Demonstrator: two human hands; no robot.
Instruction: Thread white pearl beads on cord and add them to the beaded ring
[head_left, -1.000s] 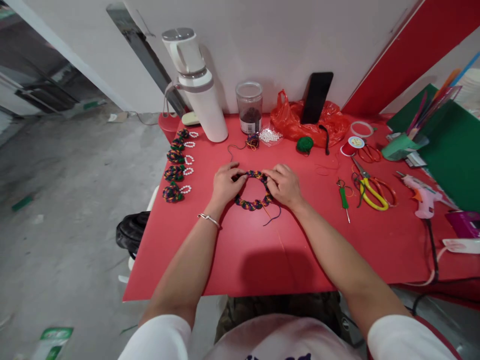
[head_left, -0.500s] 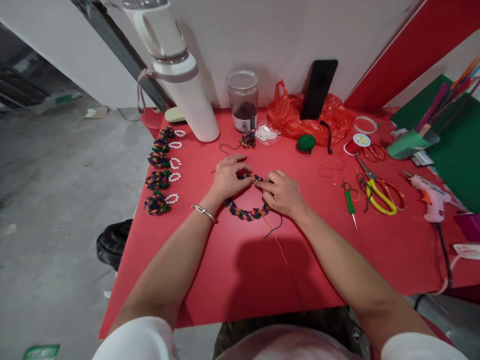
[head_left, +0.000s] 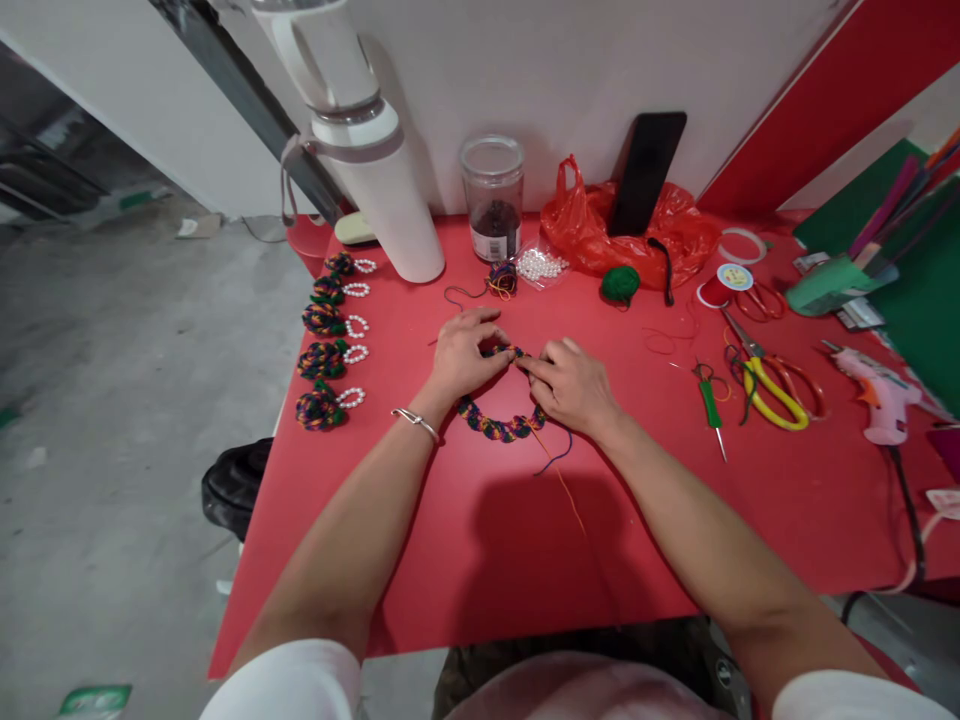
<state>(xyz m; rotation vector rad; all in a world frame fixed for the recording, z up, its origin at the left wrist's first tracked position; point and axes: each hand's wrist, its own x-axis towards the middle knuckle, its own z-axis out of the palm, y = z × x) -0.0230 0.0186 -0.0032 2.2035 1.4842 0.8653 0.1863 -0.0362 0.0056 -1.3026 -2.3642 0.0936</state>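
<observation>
A multicoloured crocheted strip (head_left: 501, 428) lies curved into a ring on the red table, with loose yarn ends trailing from its lower right. My left hand (head_left: 469, 355) pinches the far side of the strip between thumb and fingers. Close beside it, my right hand (head_left: 571, 382) grips the same far part with its fingertips, the other fingers curled under. Both hands rest at table height, their fingertips almost touching. Parts of the strip are hidden beneath the fingers.
At left stand several crocheted flowers (head_left: 321, 360) with pearl loops. Behind are a white tumbler (head_left: 397, 200), a jar (head_left: 493, 205), pearl beads (head_left: 541, 265) and a green yarn ball (head_left: 620, 286). On the right lie yellow-handled scissors (head_left: 776, 400), a green-handled hook (head_left: 709, 402) and a glue gun (head_left: 885, 400).
The whole view has shifted slightly, so everything appears a little further right. Both hands keep their hold on the crocheted strip, with barely any movement of the fingers.
</observation>
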